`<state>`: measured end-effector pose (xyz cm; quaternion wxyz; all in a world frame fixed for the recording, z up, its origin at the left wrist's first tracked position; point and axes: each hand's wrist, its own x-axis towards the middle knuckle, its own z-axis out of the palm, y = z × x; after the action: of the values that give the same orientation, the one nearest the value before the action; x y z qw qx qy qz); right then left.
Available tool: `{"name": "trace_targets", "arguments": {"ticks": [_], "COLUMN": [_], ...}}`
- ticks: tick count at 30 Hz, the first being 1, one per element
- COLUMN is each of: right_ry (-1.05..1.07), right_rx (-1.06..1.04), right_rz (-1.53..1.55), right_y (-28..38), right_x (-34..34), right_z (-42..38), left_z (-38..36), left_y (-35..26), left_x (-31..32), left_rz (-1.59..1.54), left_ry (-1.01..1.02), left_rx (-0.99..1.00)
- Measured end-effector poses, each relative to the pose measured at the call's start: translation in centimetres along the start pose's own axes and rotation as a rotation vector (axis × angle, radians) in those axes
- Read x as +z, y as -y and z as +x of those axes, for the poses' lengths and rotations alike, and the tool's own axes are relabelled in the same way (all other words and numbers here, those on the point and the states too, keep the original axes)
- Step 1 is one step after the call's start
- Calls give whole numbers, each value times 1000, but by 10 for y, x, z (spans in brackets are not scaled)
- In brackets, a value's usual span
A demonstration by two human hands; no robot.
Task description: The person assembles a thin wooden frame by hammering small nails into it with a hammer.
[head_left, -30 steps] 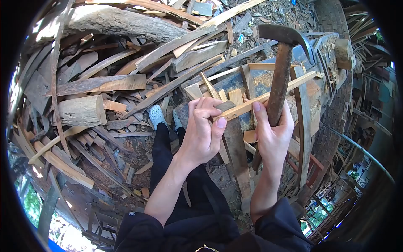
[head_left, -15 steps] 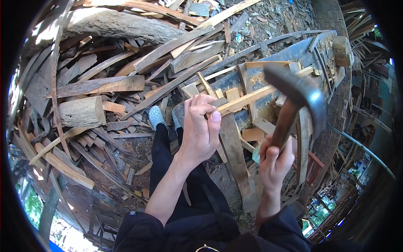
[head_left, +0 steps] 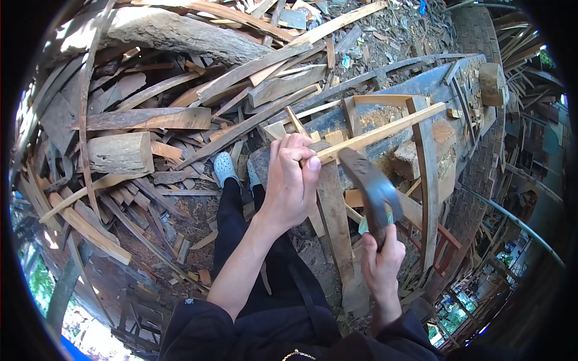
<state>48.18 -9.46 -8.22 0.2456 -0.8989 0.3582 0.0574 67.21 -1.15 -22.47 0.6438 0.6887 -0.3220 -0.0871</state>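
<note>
In the middle of the head view, my left hand point(head_left: 290, 183) is closed round the near end of a long, pale wooden strip point(head_left: 391, 129). A short dark piece of wood point(head_left: 320, 146) lies against the strip beside my fingers. My right hand point(head_left: 383, 262) grips a claw hammer point(head_left: 368, 180) by its handle. The hammer's head is slightly blurred, its striking face close to the strip, just right of my left fingertips. Beneath the strip stands a rough frame of planks point(head_left: 337, 216), partly covered by my hands.
A large heap of scrap boards point(head_left: 150, 120) and a thick log point(head_left: 162, 33) fill the left and back. To the right, an upright plank point(head_left: 426, 186) stands near a wooden block point(head_left: 415, 159) and a red wooden piece point(head_left: 447, 249). My clog point(head_left: 225, 169) rests among the scraps.
The hammer has swung down and left, from raised at the right to close by the strip. My right hand dropped slightly with it. My left hand keeps its hold on the strip.
</note>
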Motion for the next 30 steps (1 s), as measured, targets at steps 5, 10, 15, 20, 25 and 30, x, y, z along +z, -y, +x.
{"name": "trace_targets", "arguments": {"ticks": [5, 10, 15, 20, 25, 30], "right_ry": [-291, -31, -91, -198, -27, -222], "right_rx": [-72, 3, 21, -26, 16, 23], "right_rz": [351, 99, 138, 239, 101, 281], "right_y": [-9, 9, 6, 7, 18, 17], "right_x": [12, 15, 9, 18, 13, 6], "right_z": [-26, 2, -4, -13, 2, -23], "left_z": [0, -2, -5, -12, -11, -16], "left_y": [-2, 1, 1, 0, 7, 5], "left_x": [0, 6, 9, 8, 10, 6], "left_rz": [-20, -43, -111, -221, -256, -233], "left_ry": [-16, -5, -24, -18, -22, 41], "left_rx": [-6, -1, -25, -153, -224, -226]}}
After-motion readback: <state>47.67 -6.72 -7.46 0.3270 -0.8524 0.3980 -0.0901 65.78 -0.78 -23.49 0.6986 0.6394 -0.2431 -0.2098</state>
